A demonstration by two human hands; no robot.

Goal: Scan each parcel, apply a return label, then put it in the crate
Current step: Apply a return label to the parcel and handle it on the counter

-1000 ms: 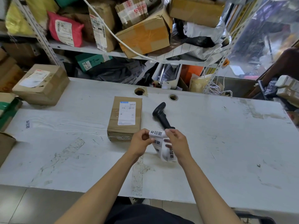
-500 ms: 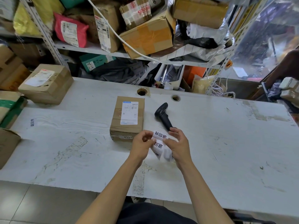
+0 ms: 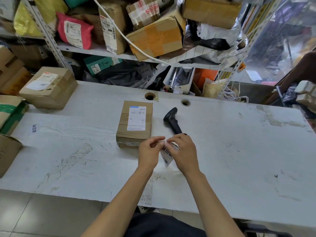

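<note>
A small brown parcel (image 3: 135,123) with a white shipping label lies flat on the white table (image 3: 230,151). Right of it lies a black handheld scanner (image 3: 171,120). Just in front of both, my two hands hold a strip of white return labels (image 3: 166,155) with black print. My left hand (image 3: 148,151) pinches the strip's top edge. My right hand (image 3: 183,152) grips the strip from the right and hides part of it. No crate is in view.
Another taped parcel (image 3: 48,87) sits at the table's far left, with more boxes (image 3: 10,113) off the left edge. A loose label (image 3: 34,129) is stuck on the table. Behind, shelves (image 3: 102,50) overflow with parcels. Two cable holes (image 3: 150,96) pierce the tabletop.
Both hands have turned and bunched the label strip, so less of its print shows. My left fingers now pinch at its top edge. Parcel and scanner have not moved.
</note>
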